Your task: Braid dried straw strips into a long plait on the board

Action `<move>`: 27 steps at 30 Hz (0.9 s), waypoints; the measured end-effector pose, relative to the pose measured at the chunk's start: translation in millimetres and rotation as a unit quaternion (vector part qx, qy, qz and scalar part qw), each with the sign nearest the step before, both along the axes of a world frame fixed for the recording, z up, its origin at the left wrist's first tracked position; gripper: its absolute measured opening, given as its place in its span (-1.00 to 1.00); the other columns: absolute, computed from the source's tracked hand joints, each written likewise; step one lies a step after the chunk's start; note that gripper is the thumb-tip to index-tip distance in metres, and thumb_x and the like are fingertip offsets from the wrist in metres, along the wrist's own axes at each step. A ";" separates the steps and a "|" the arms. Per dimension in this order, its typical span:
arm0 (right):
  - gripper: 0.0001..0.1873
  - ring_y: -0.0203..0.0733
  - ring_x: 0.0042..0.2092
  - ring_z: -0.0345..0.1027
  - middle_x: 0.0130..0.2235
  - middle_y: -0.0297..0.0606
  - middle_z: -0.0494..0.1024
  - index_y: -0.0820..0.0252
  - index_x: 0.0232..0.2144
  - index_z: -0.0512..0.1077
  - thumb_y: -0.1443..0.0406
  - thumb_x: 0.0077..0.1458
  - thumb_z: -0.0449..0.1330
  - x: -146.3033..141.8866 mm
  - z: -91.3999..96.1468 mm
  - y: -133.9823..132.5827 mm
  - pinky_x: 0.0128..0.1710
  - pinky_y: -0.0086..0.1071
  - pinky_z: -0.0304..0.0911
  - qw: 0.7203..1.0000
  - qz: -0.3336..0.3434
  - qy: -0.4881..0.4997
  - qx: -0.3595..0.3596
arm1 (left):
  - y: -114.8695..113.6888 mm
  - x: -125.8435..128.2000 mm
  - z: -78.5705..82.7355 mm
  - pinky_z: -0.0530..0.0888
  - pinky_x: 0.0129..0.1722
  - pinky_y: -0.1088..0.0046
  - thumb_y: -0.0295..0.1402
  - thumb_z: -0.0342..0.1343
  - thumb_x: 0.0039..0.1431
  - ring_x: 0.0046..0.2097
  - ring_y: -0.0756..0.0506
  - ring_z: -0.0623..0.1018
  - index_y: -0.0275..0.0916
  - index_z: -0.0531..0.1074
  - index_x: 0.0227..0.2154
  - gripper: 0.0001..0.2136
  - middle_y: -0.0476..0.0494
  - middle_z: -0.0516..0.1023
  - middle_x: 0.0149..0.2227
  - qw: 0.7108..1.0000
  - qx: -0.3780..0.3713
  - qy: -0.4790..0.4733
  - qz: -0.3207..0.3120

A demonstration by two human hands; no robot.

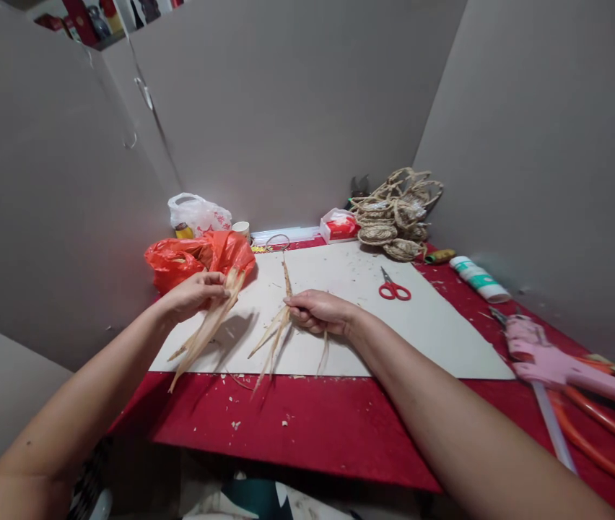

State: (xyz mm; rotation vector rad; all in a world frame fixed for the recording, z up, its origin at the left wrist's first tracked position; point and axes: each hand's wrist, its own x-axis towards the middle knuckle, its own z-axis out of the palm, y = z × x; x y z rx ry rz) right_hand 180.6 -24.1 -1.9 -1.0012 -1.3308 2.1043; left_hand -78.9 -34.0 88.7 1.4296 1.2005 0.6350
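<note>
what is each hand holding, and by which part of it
The left hand holds pale strips near their upper end; the right hand pinches a frayed strand around its middle.

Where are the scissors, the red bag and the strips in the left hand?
Strips (208, 329): head view, mid-length of the hanging part.
Scissors (393, 287): head view, where the red handles meet.
Bag (172, 266): head view, its near side.

My right hand (323, 310) conceals the gripped part of the pale strips (282, 318). Four o'clock: pink glue gun (546, 370), cut by the right edge. Eleven o'clock: shelf items (81, 23), cropped, indistinct.
</note>
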 end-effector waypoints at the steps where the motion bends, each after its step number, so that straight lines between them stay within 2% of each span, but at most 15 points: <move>1: -0.67 -0.52 -0.72 -0.26 -0.72 -0.55 0.00 0.24 -0.61 0.17 0.24 0.15 0.02 -0.3 0.4 -0.1 -0.75 -0.60 -0.35 1.000 -0.002 0.002 0.000 | -1.8 7.0 -3.7 0.22 -0.51 0.60 -0.42 0.22 -0.20 -0.54 0.11 0.34 -0.28 0.32 -0.48 -0.80 0.06 0.36 -0.55 1.000 -0.017 -0.017 -0.011; 5: -0.71 -0.51 -0.72 -0.30 -0.74 -0.59 -0.03 0.33 -0.50 0.33 0.25 0.18 0.00 -1.2 1.8 -0.6 -0.76 -0.61 -0.33 1.000 -0.006 0.007 0.004 | -3.8 36.1 -29.4 0.14 -0.57 0.64 -0.48 0.19 -0.23 -0.59 0.14 0.27 -0.29 0.32 -0.50 -0.82 0.09 0.32 -0.59 0.995 -0.074 -0.057 -0.030; 10: -0.71 -0.52 -0.72 -0.30 -0.74 -0.60 -0.02 0.35 -0.48 0.37 0.21 0.13 0.07 -0.4 1.7 0.0 -0.78 -0.62 -0.30 1.000 -0.006 0.020 0.018 | 1.2 63.0 -54.1 0.23 -0.52 0.62 -0.51 0.17 -0.26 -0.57 0.12 0.32 -0.32 0.34 -0.53 -0.85 0.05 0.35 -0.60 0.989 -0.099 -0.106 -0.010; 14: -0.71 -0.52 -0.72 -0.30 -0.74 -0.60 -0.02 0.35 -0.49 0.37 0.20 0.10 0.11 0.5 1.9 0.7 -0.78 -0.61 -0.30 0.999 -0.005 0.027 0.020 | 5.8 70.8 -61.6 0.33 -0.41 0.55 -0.42 0.25 -0.22 -0.47 0.04 0.44 -0.37 0.43 -0.48 -0.81 -0.08 0.48 -0.50 0.984 -0.109 -0.137 -0.023; 17: -0.72 -0.52 -0.72 -0.31 -0.74 -0.61 -0.03 0.34 -0.49 0.38 0.20 0.11 0.11 1.0 2.0 1.0 -0.78 -0.61 -0.32 0.999 -0.005 0.026 0.020 | 8.0 72.0 -65.8 0.34 -0.39 0.55 -0.43 0.28 -0.25 -0.44 0.03 0.47 -0.39 0.46 -0.48 -0.79 -0.13 0.53 -0.46 0.982 -0.117 -0.147 -0.016; 22: -0.71 -0.52 -0.72 -0.29 -0.74 -0.60 -0.01 0.30 -0.52 0.34 0.18 0.10 0.12 1.8 0.8 1.0 -0.77 -0.59 -0.31 0.999 -0.007 0.021 0.032 | 10.4 72.9 -71.3 0.34 -0.41 0.55 -0.44 0.29 -0.27 -0.48 0.04 0.46 -0.41 0.49 -0.49 -0.80 -0.14 0.54 -0.47 0.980 -0.138 -0.144 -0.005; 27: -0.60 -0.52 -0.72 -0.29 -0.74 -0.59 -0.01 0.22 -0.63 0.19 0.11 0.06 0.16 2.0 -0.3 0.2 -0.77 -0.57 -0.33 0.999 0.000 0.009 0.050 | 12.1 74.5 -75.0 0.33 -0.45 0.54 -0.45 0.28 -0.27 -0.52 0.04 0.44 -0.41 0.48 -0.50 -0.81 -0.11 0.51 -0.52 0.979 -0.148 -0.143 0.001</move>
